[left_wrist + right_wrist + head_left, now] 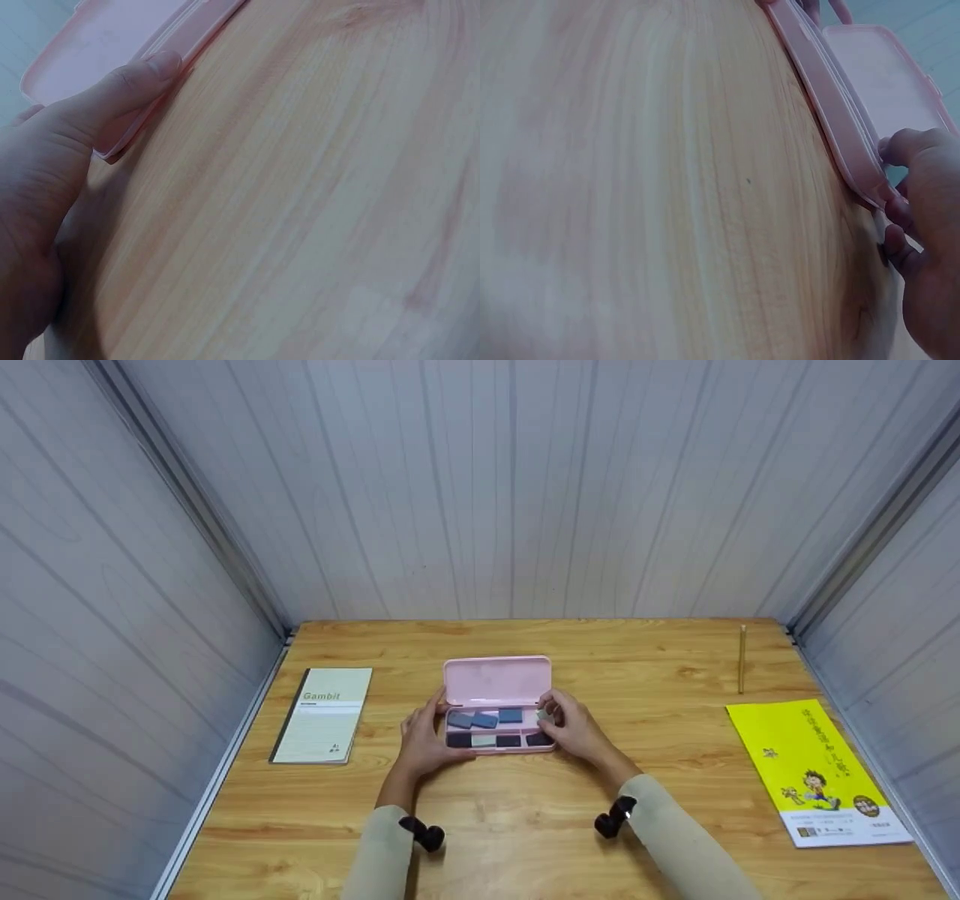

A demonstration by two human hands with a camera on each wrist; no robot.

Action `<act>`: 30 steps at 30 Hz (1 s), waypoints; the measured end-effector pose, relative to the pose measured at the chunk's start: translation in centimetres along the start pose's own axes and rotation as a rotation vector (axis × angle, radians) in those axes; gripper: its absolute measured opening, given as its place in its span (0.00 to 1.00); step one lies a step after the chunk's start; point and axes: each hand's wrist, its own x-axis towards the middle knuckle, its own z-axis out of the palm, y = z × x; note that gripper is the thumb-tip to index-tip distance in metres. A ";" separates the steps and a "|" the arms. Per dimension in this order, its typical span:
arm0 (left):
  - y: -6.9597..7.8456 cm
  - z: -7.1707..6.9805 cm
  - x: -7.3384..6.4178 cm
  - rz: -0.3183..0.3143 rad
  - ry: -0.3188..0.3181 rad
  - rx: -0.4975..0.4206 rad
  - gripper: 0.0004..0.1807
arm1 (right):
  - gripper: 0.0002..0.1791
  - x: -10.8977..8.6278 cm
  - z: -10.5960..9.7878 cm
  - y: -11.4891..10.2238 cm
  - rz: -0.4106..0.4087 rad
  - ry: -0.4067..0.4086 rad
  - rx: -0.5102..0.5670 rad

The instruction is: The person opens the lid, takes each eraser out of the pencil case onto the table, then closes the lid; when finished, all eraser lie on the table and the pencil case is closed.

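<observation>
An open pink pencil case [497, 681] lies mid-table, its lid tipped back. Small flat blocks fill parts of its compartments: a blue block [511, 715], two overlapping blue-grey ones at the left, and dark and pale ones in the front row. My left hand [424, 742] grips the case's left end, thumb along the front wall, as the left wrist view also shows. At the right end, my right hand [577, 731] pinches a pale grey-green block [544, 717] between thumb and fingers over the back compartment. In the right wrist view the fingertips hide most of that block.
To the left lies a white notebook [322, 727] marked Gambit. On the right are a yellow booklet [795, 750] and, behind it, a thin gold-coloured stick [742, 660]. Pale panel walls [480, 495] enclose the wooden table [510, 825] at the back and sides.
</observation>
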 end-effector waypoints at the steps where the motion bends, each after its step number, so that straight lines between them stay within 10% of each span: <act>1: 0.0 0.0 0.0 0.002 -0.001 0.001 0.79 | 0.11 0.0 -0.1 -0.1 -0.007 0.008 0.004; 30: 0.2 -0.1 0.1 -0.038 -0.008 0.021 0.78 | 0.11 -1.3 -7.0 0.8 0.060 0.093 -0.069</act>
